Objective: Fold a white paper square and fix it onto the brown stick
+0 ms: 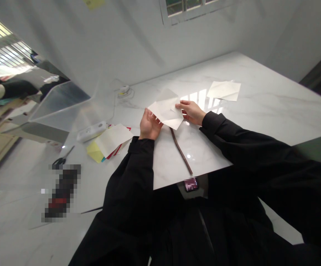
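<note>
Head view: cream paper [165, 108] creased, folding unfinished, I judge; left hand [150, 125] holds left edge, right hand [191, 112] pinches right; brown stick [180, 150] at near side

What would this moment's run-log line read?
left hand: holds creased paper | right hand: holds same paper | table: brown stick, separate sheet

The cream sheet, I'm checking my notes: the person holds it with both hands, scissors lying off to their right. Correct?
Wrong side: the head view shows the scissors off to their left. The left hand and right hand do hold the cream sheet.
</note>
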`<state>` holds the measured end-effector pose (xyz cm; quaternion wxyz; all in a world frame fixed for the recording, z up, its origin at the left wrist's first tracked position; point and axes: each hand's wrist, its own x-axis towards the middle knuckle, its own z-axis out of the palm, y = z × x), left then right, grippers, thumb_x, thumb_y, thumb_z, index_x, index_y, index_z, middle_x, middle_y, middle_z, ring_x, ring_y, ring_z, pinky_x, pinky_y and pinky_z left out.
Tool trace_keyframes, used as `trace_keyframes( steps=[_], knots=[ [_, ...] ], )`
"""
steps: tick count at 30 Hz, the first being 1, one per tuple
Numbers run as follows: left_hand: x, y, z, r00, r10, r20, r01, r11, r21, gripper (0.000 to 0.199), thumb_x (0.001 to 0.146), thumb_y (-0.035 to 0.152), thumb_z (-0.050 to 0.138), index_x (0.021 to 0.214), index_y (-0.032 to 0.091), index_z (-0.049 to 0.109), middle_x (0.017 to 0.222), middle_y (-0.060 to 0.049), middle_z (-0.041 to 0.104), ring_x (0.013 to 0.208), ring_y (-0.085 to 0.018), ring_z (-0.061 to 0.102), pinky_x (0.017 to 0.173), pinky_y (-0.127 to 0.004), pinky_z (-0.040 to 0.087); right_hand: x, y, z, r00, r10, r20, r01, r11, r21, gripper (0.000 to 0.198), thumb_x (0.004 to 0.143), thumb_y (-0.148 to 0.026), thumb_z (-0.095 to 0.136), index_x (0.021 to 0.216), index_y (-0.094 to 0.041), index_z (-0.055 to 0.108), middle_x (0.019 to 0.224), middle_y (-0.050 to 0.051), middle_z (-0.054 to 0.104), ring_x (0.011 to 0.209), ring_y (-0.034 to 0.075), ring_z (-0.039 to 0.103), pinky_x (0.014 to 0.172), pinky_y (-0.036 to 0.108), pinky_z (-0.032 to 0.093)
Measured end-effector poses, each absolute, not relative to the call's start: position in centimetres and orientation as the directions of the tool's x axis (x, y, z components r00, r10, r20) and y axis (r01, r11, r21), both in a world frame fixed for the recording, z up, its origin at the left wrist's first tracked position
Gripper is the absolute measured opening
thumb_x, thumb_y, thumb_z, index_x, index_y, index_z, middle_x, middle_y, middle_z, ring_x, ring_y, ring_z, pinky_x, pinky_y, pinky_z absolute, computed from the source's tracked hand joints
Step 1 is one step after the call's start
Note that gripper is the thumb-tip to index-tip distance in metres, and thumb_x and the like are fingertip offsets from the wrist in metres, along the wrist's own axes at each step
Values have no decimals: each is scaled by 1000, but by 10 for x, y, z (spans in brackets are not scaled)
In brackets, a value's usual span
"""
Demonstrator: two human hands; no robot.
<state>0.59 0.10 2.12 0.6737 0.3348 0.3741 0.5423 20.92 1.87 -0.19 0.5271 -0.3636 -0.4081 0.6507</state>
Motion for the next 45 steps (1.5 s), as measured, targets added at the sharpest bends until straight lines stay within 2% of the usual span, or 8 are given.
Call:
trace_keyframes(
  steps=[4, 10, 16, 22, 36, 45],
  knots=[
    [10, 0, 17, 181, 980, -84, -436, 156, 886, 51, 97, 53, 58, 139, 23, 61, 136, -8, 69, 125, -27, 65, 102, -36, 56, 209, 19, -2, -163, 985, -50, -391, -111, -914, 24, 81, -31, 81, 94, -19, 65, 93, 2, 70, 80, 15, 65, 74, 28, 54],
    [10, -1, 12, 217, 976, 27, -346, 51, 937, 51, 89, 48, 73, 135, 28, 63, 132, -6, 71, 120, -29, 68, 96, -38, 59, 208, 16, 1, -169, 985, -48, -368, -108, -923, 25, 81, -33, 81, 94, -19, 64, 96, 3, 71, 82, 15, 65, 76, 29, 53],
    [7, 4, 5, 197, 977, 82, -322, -15, 947, 55, 81, 39, 83, 129, 20, 65, 128, -10, 73, 118, -27, 69, 98, -36, 58, 208, 15, 3, -199, 978, -60, -387, -134, -912, 20, 82, -26, 80, 93, -17, 66, 92, 2, 69, 79, 12, 63, 72, 25, 50],
    [4, 9, -2, 132, 989, 66, -318, -21, 948, 52, 77, 34, 86, 122, 17, 66, 120, -11, 76, 113, -26, 71, 97, -37, 58, 209, 16, 1, -229, 972, -61, -373, -145, -916, 21, 80, -27, 82, 91, -18, 66, 91, 1, 69, 81, 13, 63, 74, 26, 51],
    [3, 11, -4, 117, 990, 76, -296, -39, 955, 53, 76, 34, 86, 122, 18, 64, 115, -10, 77, 109, -25, 73, 97, -38, 59, 208, 14, 3, -233, 971, -57, -357, -140, -924, 25, 78, -28, 83, 86, -19, 62, 88, 1, 69, 79, 13, 62, 72, 25, 50],
    [4, 8, -1, 119, 990, 70, -289, -33, 957, 51, 76, 33, 85, 120, 18, 63, 116, -10, 77, 115, -26, 71, 100, -39, 57, 208, 12, 6, -235, 970, -60, -349, -142, -926, 26, 78, -29, 84, 87, -18, 62, 87, 1, 68, 79, 13, 63, 75, 27, 52]
  ],
)
